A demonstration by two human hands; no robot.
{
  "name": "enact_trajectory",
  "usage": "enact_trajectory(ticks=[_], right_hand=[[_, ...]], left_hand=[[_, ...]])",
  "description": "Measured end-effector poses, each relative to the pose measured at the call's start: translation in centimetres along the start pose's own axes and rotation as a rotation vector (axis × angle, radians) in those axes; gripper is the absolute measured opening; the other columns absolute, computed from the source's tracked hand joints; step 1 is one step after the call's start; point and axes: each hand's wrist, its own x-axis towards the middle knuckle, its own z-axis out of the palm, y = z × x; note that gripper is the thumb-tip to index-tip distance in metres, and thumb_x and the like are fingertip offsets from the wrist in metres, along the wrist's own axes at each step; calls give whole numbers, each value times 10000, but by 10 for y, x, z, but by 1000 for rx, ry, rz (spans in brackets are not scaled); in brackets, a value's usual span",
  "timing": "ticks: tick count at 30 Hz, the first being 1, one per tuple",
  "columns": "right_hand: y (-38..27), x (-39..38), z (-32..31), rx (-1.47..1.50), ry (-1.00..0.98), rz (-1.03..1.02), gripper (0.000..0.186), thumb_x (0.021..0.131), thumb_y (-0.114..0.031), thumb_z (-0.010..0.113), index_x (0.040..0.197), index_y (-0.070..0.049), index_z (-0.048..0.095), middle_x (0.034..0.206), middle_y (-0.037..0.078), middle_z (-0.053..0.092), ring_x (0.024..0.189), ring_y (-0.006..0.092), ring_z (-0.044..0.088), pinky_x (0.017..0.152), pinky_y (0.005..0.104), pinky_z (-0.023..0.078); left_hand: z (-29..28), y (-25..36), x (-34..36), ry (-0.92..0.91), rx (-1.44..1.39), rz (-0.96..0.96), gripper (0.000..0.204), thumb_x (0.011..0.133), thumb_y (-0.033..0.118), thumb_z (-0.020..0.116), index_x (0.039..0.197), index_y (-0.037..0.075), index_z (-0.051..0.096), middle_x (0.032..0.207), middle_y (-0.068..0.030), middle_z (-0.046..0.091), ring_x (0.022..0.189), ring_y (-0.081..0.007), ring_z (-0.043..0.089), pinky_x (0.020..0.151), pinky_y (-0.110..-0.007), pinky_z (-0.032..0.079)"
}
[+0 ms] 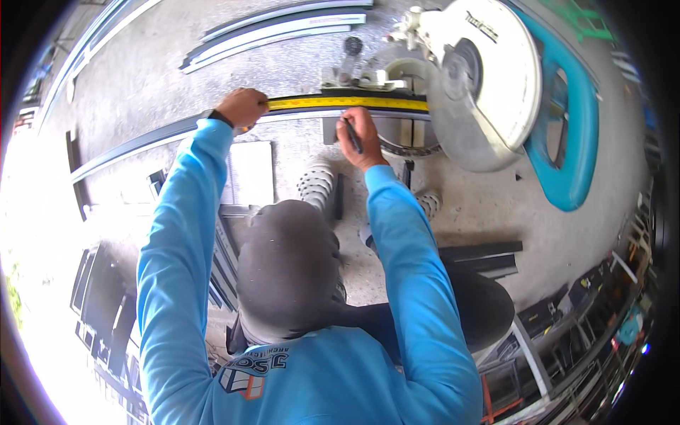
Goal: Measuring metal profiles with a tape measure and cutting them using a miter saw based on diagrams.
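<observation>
A long dark metal profile (149, 142) with a pale edge lies across the base of a mitre saw (496, 78). A yellow tape measure blade (340, 103) stretches along it toward the saw's disc guard. My left hand (242, 108) is closed round the tape measure at the left end of the blade, with its case mostly hidden by the fingers. Against the near edge of the profile, just left of the saw's turntable, rests my right hand (361, 134), its fingers wrapped round a dark marker (353, 137). The marker's tip is hidden by the fingers.
The saw's teal handle (577, 173) juts out at the right. More profiles (276, 32) lie on the floor beyond. A white sheet (249, 172) sits below my left hand. Dark offcuts (482, 256) lie by my bent leg, and metal frames (538, 354) stand at the lower right.
</observation>
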Motion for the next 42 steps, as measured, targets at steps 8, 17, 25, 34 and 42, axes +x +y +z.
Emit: enact_trajectory(ticks=[8,17,25,34,42], right_hand=[[1,1,3,-62,-31,-101,241,843,-113,666,1026,-28,535,956,181,573,871,358,587,799,425,492],[5,1,8,-157,-22,-202,280,825,-99,681,1065,-34,552,1008,186,593,939,394,580,851,469,471],[7,0,10,-137,17,-215,286,822,-88,684,1070,-31,554,1044,192,597,960,402,581,865,474,470],[4,-1,10,-143,0,-185,272,836,-101,678,1068,-28,557,1055,196,600,967,404,581,872,472,468],[4,3,12,-139,19,-238,265,812,-68,683,1040,-34,553,1033,178,601,964,395,583,869,475,470]], left_hand=[[4,4,-7,2,5,-67,275,950,249,566,1086,93,746,767,-79,715,678,-217,701,733,-364,555],[3,7,-4,-3,-4,-116,278,946,244,558,1092,108,752,747,-61,719,680,-206,707,758,-365,555],[9,0,-1,10,36,-97,289,941,258,560,1118,132,751,751,-70,721,698,-220,707,765,-370,555],[5,4,-3,4,29,-106,285,939,270,560,1094,133,756,733,-68,717,691,-210,705,760,-367,554],[5,6,-4,17,10,-123,282,947,259,550,1061,94,748,720,-66,706,666,-206,699,737,-368,548]])
